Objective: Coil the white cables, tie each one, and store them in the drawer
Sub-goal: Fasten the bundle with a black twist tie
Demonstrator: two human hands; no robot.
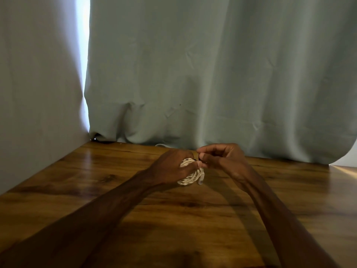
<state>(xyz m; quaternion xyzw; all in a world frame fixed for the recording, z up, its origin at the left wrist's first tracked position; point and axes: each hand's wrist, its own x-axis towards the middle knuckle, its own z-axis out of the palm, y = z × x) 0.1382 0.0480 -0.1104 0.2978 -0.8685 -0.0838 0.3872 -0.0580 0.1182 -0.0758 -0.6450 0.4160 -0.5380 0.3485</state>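
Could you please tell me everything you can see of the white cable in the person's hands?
The white, twisted-looking cable is wound into a tight round coil, low over the brown wooden table; whether it touches the table I cannot tell. The left hand grips it from above, hiding its middle. The right hand pinches at its upper edge, where a small dark bit shows. A pale connector end hangs at its lower right.

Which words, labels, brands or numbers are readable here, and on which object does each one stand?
None can be read.
The coiled white cable, its plug, the wooden table and the curtain show no print.
The small dark piece at the right hand is too small to tell.
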